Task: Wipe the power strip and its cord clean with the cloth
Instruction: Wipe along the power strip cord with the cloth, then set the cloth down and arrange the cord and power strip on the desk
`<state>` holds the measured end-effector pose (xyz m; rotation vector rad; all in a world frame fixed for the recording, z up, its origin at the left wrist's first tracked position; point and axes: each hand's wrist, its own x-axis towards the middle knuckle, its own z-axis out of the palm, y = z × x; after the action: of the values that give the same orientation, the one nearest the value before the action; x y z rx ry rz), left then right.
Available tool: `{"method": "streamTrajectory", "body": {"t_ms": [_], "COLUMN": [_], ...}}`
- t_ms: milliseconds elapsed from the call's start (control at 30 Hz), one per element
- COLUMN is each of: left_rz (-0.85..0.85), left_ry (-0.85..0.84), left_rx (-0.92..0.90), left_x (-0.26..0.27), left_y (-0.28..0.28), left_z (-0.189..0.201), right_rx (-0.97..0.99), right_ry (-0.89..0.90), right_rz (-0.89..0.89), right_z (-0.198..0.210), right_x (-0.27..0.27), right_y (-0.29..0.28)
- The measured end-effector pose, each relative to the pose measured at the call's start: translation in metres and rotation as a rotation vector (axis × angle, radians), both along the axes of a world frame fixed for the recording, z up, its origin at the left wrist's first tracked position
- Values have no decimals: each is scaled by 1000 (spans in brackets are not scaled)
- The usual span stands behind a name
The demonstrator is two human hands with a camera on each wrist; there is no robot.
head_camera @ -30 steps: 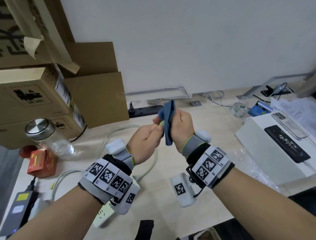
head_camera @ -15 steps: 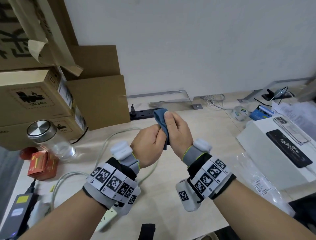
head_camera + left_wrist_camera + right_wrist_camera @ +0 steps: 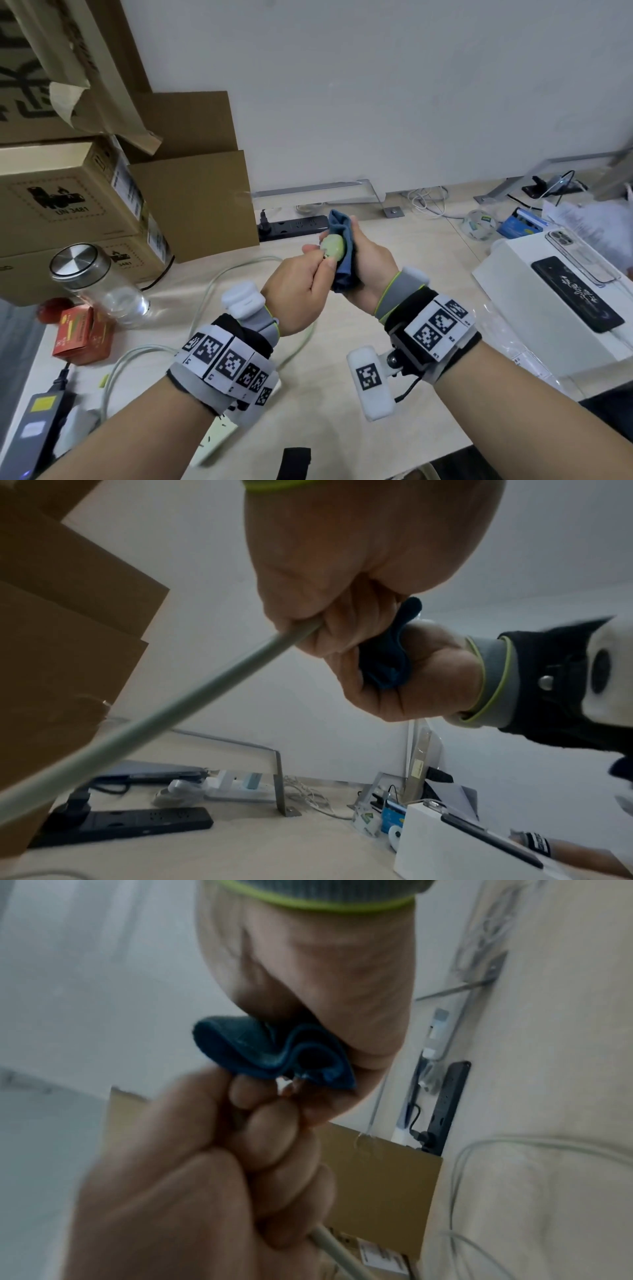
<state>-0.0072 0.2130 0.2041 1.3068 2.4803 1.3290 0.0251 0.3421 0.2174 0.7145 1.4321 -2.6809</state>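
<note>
In the head view my left hand [image 3: 301, 277] grips the pale green plug [image 3: 331, 246] at the end of the cord [image 3: 205, 301], lifted above the desk. My right hand [image 3: 370, 263] holds the folded blue cloth [image 3: 342, 236] curled against the plug's far side. The cord loops down over the desk to the white power strip [image 3: 215, 442], mostly hidden under my left wrist. The left wrist view shows the cord [image 3: 171, 715] leaving my fist beside the cloth [image 3: 387, 664]. In the blurred right wrist view the cloth [image 3: 260, 1047] sits bunched above my left hand's knuckles [image 3: 205, 1177].
A black power strip [image 3: 291, 228] lies by the wall behind my hands. Cardboard boxes [image 3: 68, 205] stand at the left, with a glass jar [image 3: 96, 287], a red box [image 3: 82, 335] and a power adapter [image 3: 37, 428]. A white box with a phone [image 3: 548, 308] sits at the right.
Half a second ago the cloth covered the plug between my hands; now the pale plug shows at my left fingertips, with the cloth behind it. Both hands stay raised in the same spot.
</note>
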Motion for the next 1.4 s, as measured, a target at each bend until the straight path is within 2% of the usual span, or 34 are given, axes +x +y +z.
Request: {"method": "streamTrajectory", "body": {"t_ms": [33,67,167,200,300,467,533,633,667,733,800,867,967,1100,1233,1300,1400], "left_rz": [10,20,30,20,-5,-36,-37,-45,-51,-74,-156,-243,-274,-315,-256,-190,-23], "left_ry": [-23,-44,-2,23,77,200,200,21,-18,14,59,46,25,-17,68,91,24], "left_rx": [-14,-37,-92,-93,-80,-167,-209,-299,-385,-609,-829,-967,-1061,-1169,-1098,-944,-668], "left_x": [-2,-4,-5,-3,1,-2,3,6,8,14,24,33,45,54,62,65,56], "left_y": [1,2,5,5,2,-2,-5,-10,-12,-15,-13,-3,12,17,9,4,-16], "left_z": [0,0,-5,-8,-21,-47,-64,-93,-100,-114,-126,-140,-164,-180,-189,-187,-173], "right_rx": [-33,33,524,605,565,314,287,437,469,508,563,629,745,911,839,802,773], "right_ry": [20,50,75,69,42,-150,-234,-339,-362,-378,-406,-426,-424,-421,-384,-348,-227], "right_rz": [-1,-10,-79,-125,-193,-11,-4,-110,-136,-159,-120,-54,60,209,223,241,296], "right_z": [1,-1,-8,-8,-10,-25,-34,-47,-50,-57,-70,-83,-104,-113,-112,-111,-109], "right_x": [1,1,3,4,2,-4,-4,-1,1,8,17,26,38,47,45,41,31], "right_y": [-2,-4,-16,-19,-17,2,10,18,19,20,19,18,18,20,15,9,-11]}}
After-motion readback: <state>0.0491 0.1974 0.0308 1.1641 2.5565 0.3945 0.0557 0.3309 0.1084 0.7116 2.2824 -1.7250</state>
